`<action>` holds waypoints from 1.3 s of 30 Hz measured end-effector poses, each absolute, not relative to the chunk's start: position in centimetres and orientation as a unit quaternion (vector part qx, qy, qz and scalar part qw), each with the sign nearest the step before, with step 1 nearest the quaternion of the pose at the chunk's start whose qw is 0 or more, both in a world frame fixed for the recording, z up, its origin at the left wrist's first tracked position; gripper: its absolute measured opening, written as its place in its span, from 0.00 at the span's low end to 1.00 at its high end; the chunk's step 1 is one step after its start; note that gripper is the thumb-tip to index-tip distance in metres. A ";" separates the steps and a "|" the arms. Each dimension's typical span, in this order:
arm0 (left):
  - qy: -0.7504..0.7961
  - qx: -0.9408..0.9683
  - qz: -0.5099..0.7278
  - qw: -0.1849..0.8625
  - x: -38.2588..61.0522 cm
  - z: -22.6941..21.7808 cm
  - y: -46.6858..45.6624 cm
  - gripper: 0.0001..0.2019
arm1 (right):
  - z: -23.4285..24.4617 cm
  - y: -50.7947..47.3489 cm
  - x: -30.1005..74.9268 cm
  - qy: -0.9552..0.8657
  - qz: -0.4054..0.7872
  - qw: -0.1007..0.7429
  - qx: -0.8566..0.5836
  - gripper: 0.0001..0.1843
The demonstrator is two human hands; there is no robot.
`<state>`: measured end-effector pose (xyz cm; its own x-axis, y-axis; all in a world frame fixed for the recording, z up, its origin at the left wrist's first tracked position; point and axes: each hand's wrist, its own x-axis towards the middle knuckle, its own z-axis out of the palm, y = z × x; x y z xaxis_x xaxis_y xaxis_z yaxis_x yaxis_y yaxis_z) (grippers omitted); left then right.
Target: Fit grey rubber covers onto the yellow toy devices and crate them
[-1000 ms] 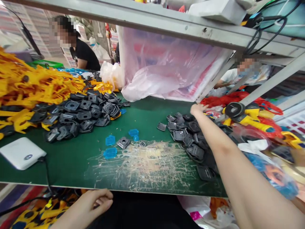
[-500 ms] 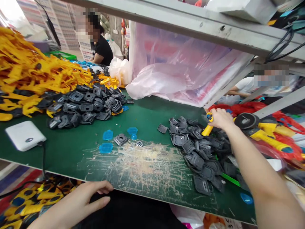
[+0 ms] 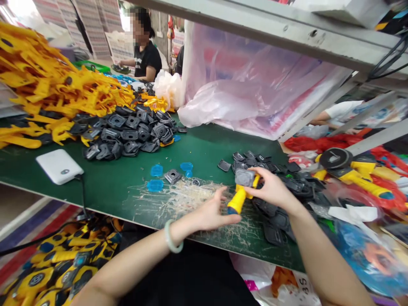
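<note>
My right hand point(image 3: 270, 189) grips a yellow plastic handle piece point(image 3: 238, 199) with a square grey part point(image 3: 245, 177) seated at its upper end. My left hand point(image 3: 214, 211) is open just beside the handle's lower end, and I cannot tell whether its fingers touch it. Both hands are over the green workbench mat point(image 3: 197, 148). A loose heap of dark grey moulded pieces point(image 3: 274, 233) lies right behind and beneath my right wrist. A single grey square piece point(image 3: 173, 176) and several blue tabs point(image 3: 155, 185) lie left of my hands.
A larger grey heap point(image 3: 127, 135) and a yellow pile point(image 3: 47, 85) cover the bench's far left. A white power bank point(image 3: 59, 166) sits near its front edge. A pink plastic sheet point(image 3: 248, 85) hangs behind, under a metal shelf beam point(image 3: 287, 29). Two co-workers point(image 3: 145, 57) sit beyond.
My right hand has drawn the yellow piece out of the heap toward me. My left hand has come up from the bench edge to beside it. The view has swung slightly.
</note>
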<state>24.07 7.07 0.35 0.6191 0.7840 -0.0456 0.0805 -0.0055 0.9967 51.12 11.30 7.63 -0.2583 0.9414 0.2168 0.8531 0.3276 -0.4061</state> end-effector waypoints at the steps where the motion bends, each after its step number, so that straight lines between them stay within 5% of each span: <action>1: 0.358 0.632 0.285 0.625 26.1 0.0 7.4 0.54 | 6.7 11.2 50.2 -0.778 0.114 0.194 -0.586 0.32; 6: 0.331 0.471 0.280 0.769 30.4 -1.0 8.3 0.37 | 6.3 9.8 50.1 -0.722 0.121 0.266 -0.627 0.40; 10: 0.227 0.344 0.282 0.866 27.3 -0.8 7.6 0.26 | 7.4 6.7 50.4 -0.699 0.011 0.387 -0.601 0.26; 12: 0.186 0.261 0.286 0.903 25.4 -0.7 7.1 0.25 | 6.9 5.5 49.4 -0.717 0.034 0.388 -0.579 0.26; 17: 0.131 0.295 0.275 0.906 21.9 -1.1 6.1 0.23 | 5.2 5.1 45.6 -0.748 0.207 0.352 -0.523 0.46; 24: 0.151 0.329 0.448 0.817 18.2 -0.5 2.7 0.35 | 4.3 5.2 38.2 -0.760 0.406 0.405 -0.307 0.35; 28: 0.218 0.264 0.571 0.747 15.2 -0.9 1.4 0.38 | 3.5 7.8 35.3 -0.819 0.444 0.287 -0.222 0.43; 33: 0.437 0.420 0.564 0.561 11.3 -2.1 2.6 0.35 | 1.6 14.4 32.0 -0.891 0.293 0.186 -0.292 0.14; 37: 0.562 0.537 0.462 0.427 10.8 -2.4 3.0 0.35 | -0.4 18.7 28.4 -0.912 0.178 0.058 -0.365 0.40; 39: 0.533 0.588 0.456 0.403 11.0 -2.5 2.7 0.36 | -0.9 20.1 27.3 -0.923 0.175 0.005 -0.342 0.40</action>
<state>10.99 2.75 -2.47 0.0165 0.9942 0.1064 0.2589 -0.1071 0.9600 27.26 20.06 -0.95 -0.7664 0.6328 -0.1106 0.6294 0.7053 -0.3262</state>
